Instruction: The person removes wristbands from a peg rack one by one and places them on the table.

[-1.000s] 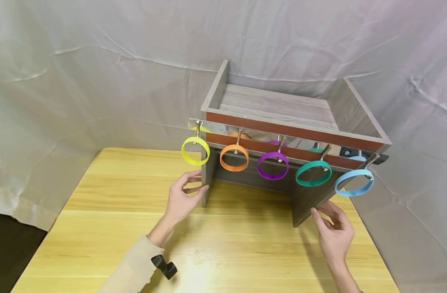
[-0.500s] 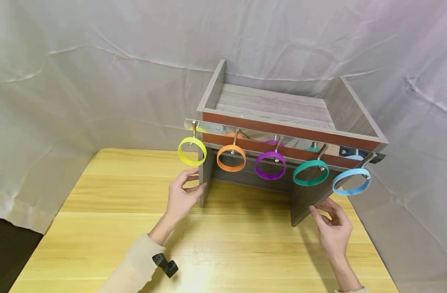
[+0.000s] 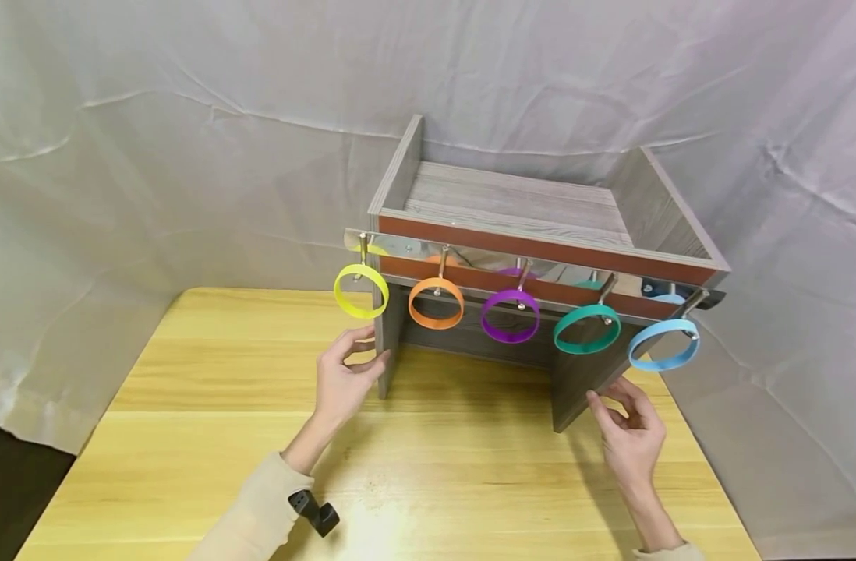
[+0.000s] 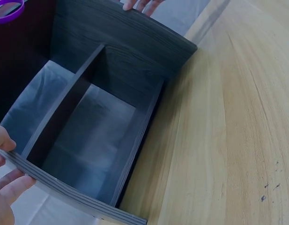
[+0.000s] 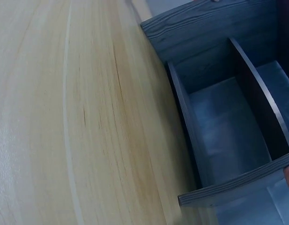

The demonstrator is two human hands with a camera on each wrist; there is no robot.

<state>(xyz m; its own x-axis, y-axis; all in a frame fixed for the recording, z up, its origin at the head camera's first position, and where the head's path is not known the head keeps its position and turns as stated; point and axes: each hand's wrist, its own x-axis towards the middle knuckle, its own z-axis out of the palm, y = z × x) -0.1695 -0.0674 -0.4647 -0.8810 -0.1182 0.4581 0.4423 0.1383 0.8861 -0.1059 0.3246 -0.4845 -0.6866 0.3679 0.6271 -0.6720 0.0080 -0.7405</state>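
Grey wood-grain shelf unit [image 3: 515,202]: probably stiff, fairly heavy; left grip [image 3: 341,383] and right grip [image 3: 633,436] pinch opposite side panels [image 3: 574,378], suitable holds.

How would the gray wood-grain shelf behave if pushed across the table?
The gray wood-grain shelf probably stays stiff, its side panels looking solid. Pushed high, it may tip, standing upright on their edges. The rings will likely swing, hanging from metal pegs.

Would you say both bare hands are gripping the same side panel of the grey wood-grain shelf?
No, the left hand grips the left side panel, while the right hand grips the right side panel.
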